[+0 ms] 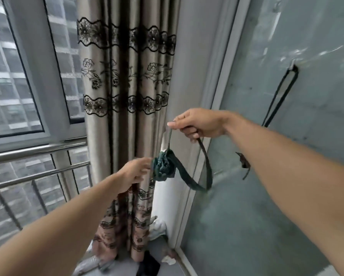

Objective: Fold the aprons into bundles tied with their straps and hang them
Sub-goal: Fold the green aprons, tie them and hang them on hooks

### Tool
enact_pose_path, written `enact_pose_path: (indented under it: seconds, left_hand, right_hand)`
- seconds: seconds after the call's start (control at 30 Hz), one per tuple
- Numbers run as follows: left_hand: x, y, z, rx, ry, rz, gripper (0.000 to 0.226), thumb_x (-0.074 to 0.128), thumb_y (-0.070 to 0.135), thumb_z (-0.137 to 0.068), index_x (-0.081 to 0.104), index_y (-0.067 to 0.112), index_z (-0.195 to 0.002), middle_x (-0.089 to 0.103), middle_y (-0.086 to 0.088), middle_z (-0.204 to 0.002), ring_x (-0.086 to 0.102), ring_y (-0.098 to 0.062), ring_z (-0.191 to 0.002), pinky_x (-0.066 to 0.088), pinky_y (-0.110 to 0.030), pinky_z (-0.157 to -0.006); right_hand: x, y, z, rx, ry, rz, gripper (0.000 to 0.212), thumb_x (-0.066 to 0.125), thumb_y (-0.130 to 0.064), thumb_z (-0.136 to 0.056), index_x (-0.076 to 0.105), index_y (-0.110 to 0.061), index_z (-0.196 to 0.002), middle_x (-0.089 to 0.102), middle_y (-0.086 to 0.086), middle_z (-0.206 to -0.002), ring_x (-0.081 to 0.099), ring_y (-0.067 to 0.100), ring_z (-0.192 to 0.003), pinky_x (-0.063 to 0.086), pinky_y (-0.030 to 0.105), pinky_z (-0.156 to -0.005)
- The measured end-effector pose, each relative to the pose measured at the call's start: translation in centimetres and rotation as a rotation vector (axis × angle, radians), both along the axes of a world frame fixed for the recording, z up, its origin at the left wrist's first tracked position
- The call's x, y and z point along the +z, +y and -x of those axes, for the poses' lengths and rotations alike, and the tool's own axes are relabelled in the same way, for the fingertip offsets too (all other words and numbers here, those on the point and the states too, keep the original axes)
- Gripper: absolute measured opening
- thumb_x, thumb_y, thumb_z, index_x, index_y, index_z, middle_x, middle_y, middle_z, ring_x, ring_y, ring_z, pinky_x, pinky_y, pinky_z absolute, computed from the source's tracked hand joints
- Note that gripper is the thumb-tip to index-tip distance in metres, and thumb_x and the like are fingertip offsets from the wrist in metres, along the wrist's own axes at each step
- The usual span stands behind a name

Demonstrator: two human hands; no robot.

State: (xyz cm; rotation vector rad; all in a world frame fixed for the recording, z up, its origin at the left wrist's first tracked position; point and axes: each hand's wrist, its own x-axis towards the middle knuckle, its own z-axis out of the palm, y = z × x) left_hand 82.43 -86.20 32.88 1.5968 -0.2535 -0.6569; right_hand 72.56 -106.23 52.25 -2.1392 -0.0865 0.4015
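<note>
A: Step shown? Right hand [195, 124] pinches the strap loop [204, 168]; the apron bundle [164, 166] dangles below it, touched by the loosely curled left hand [134, 173].

B: Hanging. Next: carry the loop up-right to the wall hook [294, 67].

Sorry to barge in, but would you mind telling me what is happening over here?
A person is holding a dark green apron bundle in the air in front of a patterned curtain. The right hand pinches its strap loop up high, while the left hand touches the bundle's side. Another dark strap already hangs on a hook on the wall.
</note>
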Motion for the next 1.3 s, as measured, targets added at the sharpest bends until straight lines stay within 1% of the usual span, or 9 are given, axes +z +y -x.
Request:
enact_pose_path:
  seconds: [0.07,0.2,0.37,0.5,0.6,0.73,0.83,1.1,1.3]
  left_hand:
    - [1.9,-3.9,0.1,0.041,-0.115,0.046,0.054,0.075,0.055,-0.069,0.072,0.024,-0.113,0.072,-0.001,-0.125,0.063,-0.019,-0.119,0.046,-0.037,-0.098]
    - [7.5,-11.5,1.6,-0.104,-0.144,0.241,0.039,0.053,0.044,-0.102,0.072,0.010,-0.098,0.077,-0.006,-0.111,0.070,-0.023,-0.112,0.048,-0.038,-0.099]
    - [13.3,-18.0,4.4,-0.367,-0.068,0.418,0.053,0.042,0.061,-0.099,0.060,0.013,-0.087,0.070,-0.010,-0.081,0.071,-0.027,-0.081,0.054,-0.041,-0.087]
    - [16.5,-21.4,6.2,-0.534,-0.112,0.452,0.032,0.052,0.045,-0.099,0.057,0.018,-0.083,0.059,0.000,-0.073,0.057,-0.019,-0.072,0.051,-0.038,-0.083]
    - [19.0,-23.3,7.8,-0.584,-0.197,0.451,0.017,0.057,0.031,-0.098,0.067,0.020,-0.090,0.056,0.004,-0.074,0.053,-0.013,-0.069,0.050,-0.028,-0.069]
    - [21.6,-25.7,9.8,-0.615,-0.293,0.417,0.018,0.058,0.028,-0.100,0.073,0.019,-0.097,0.056,0.009,-0.069,0.051,-0.008,-0.062,0.046,-0.022,-0.058]
    - [22.7,-27.7,10.7,-0.656,-0.302,0.380,0.019,0.059,0.030,-0.101,0.070,0.014,-0.103,0.060,-0.002,-0.085,0.056,-0.014,-0.075,0.052,-0.027,-0.069]
    - [25.0,-32.0,12.6,-0.479,-0.350,0.446,0.008,0.065,0.019,-0.099,0.068,0.012,-0.103,0.074,0.005,-0.079,0.069,-0.005,-0.064,0.060,-0.023,-0.073]
    - [26.0,-35.3,13.1,-0.406,-0.433,0.395,0.006,0.071,0.022,-0.096,0.071,0.016,-0.094,0.077,0.000,-0.092,0.073,-0.011,-0.079,0.062,-0.029,-0.081]
  right_hand:
    - [1.6,-2.0,0.6,-0.026,-0.026,-0.008,0.036,0.061,-0.029,-0.100,0.043,-0.024,-0.070,0.029,-0.007,-0.057,0.031,0.011,-0.048,0.033,0.025,-0.055]
    - [4.3,-5.3,2.2,-0.159,-0.106,-0.037,0.019,0.064,-0.033,-0.097,0.058,-0.019,-0.086,0.039,-0.006,-0.059,0.037,0.010,-0.052,0.038,0.023,-0.057]
    - [7.0,-10.1,4.9,-0.342,-0.174,-0.078,0.021,0.069,-0.030,-0.095,0.060,-0.020,-0.079,0.051,-0.003,-0.067,0.048,0.011,-0.057,0.047,0.021,-0.056]
    - [9.3,-14.6,8.8,-0.426,-0.133,0.030,0.024,0.066,-0.020,-0.096,0.052,-0.020,-0.076,0.039,-0.005,-0.059,0.031,0.007,-0.048,0.026,0.020,-0.046]
    - [10.5,-17.1,11.4,-0.497,-0.075,0.090,0.014,0.064,-0.004,-0.095,0.059,-0.016,-0.100,0.030,-0.006,-0.059,0.020,0.005,-0.047,0.012,0.020,-0.045]
    - [11.9,-19.2,14.0,-0.669,-0.197,0.090,0.028,0.064,0.008,-0.090,0.060,-0.016,-0.104,0.048,0.001,-0.074,0.035,0.008,-0.051,0.023,0.017,-0.040]
    - [13.1,-20.3,15.3,-0.746,-0.373,0.113,0.026,0.069,0.006,-0.088,0.068,-0.016,-0.101,0.056,0.002,-0.070,0.047,0.009,-0.054,0.038,0.019,-0.044]
    - [13.9,-22.4,15.7,-0.970,-0.879,0.699,0.018,0.080,-0.003,-0.079,0.079,-0.021,-0.083,0.072,-0.007,-0.072,0.064,-0.004,-0.057,0.049,0.011,-0.055]
    - [14.1,-23.9,16.3,-1.090,-0.910,0.971,0.027,0.064,0.000,-0.085,0.081,-0.021,-0.092,0.074,-0.004,-0.085,0.070,0.017,-0.083,0.050,0.021,-0.071]
